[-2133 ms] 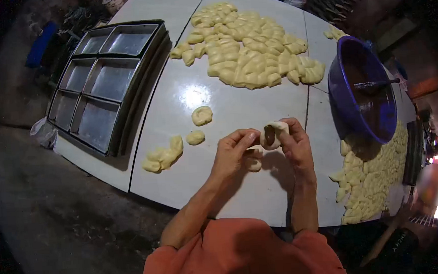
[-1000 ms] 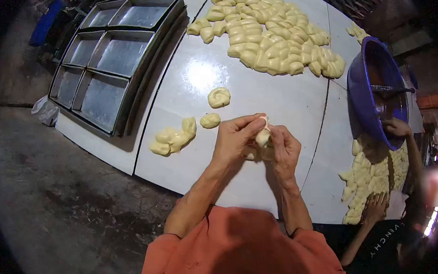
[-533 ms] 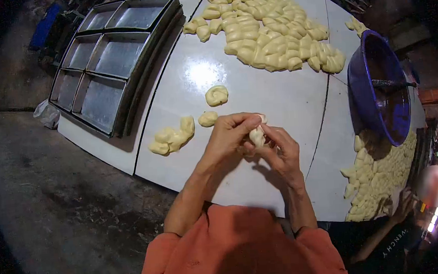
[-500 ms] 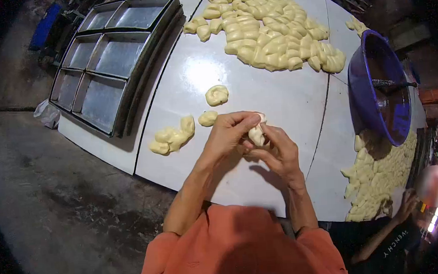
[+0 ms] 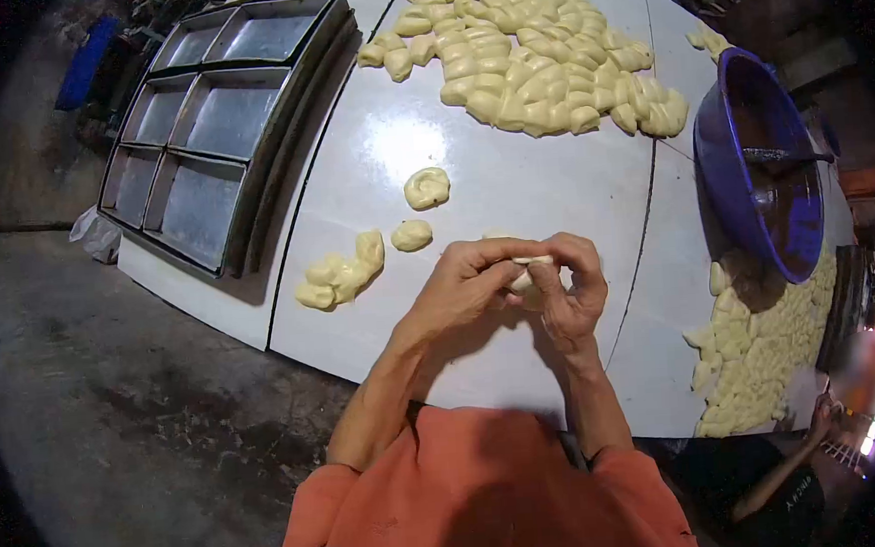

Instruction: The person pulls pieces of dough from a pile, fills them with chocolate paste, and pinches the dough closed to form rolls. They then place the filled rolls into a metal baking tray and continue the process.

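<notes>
Between my hands is a piece of pale dough (image 5: 526,280), pinched by thumbs and fingers and partly hidden behind them. My left hand (image 5: 468,280) grips its left side. On its right side, my right hand (image 5: 570,283) is closed, with the thumb pressing into it. Just left of my hands lie a small dough ball (image 5: 412,236) and a coiled dough piece (image 5: 426,188). Farther left sits an irregular lump of dough (image 5: 341,275) on the white table (image 5: 382,349).
Many shaped dough pieces (image 5: 535,67) cover the far table. A metal pan set (image 5: 198,203) with several compartments stands left. At right, a purple basin (image 5: 714,171) holds a dark-handled tool, near more dough pieces (image 5: 763,354). Another person's arm (image 5: 785,473) shows lower right.
My right hand has turned and come up over the dough, its fingers now meeting those of my left hand. The dough is more covered than before.
</notes>
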{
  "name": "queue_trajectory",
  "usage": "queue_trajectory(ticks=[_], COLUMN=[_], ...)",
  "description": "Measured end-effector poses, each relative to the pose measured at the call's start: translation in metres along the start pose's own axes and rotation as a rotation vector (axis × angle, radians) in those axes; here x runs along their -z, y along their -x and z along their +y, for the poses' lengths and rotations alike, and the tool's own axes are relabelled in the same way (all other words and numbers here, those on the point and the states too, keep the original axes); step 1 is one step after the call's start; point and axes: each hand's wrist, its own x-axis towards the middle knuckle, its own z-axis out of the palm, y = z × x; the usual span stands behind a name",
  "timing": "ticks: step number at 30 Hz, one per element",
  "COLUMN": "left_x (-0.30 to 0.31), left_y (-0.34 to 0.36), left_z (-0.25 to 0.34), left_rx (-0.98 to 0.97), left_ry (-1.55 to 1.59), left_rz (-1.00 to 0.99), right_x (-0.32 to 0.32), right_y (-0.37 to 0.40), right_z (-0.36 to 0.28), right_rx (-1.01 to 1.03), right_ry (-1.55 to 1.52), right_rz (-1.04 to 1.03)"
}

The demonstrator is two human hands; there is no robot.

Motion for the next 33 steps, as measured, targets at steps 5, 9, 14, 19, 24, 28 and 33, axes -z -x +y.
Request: queue_trajectory(ticks=[5,9,14,19,24,28,33], left_x=[-0.009,-0.008,-0.016,-0.01,-0.011,-0.005,0.016], left_y=[0.003,-0.003,-0.004,-0.005,-0.007,-0.014,-0.003], left_z=[-0.017,-0.025,-0.026,-0.028,-0.024,-0.03,0.006], left_rx=[-0.164,-0.217,-0.102,-0.009,0.029,0.027,-0.177], left_ry=[-0.057,-0.149,0.374,0.363,0.338,0.228,-0.56], left_rz=[-0.005,0.103,0.147,0.225,0.225,0.221,0.356], right_x=[-0.004,-0.006,-0.005,0.002,0.027,0.039,0.039], right_y=[0.0,0.003,0.004,0.0,-0.004,0.002,-0.028], right_z=[0.008,0.004,0.01,0.002,-0.023,-0.011,0.006], right_rx=[0.016,-0.174,-0.293,-0.303,0.052,-0.267,-0.639], right_ry=[0.059,-0.063,-0.051,0.009,0.376,0.25,-0.081], right_rz=[0.177,0.191,0.161,0.05,-0.369,-0.258,-0.014])
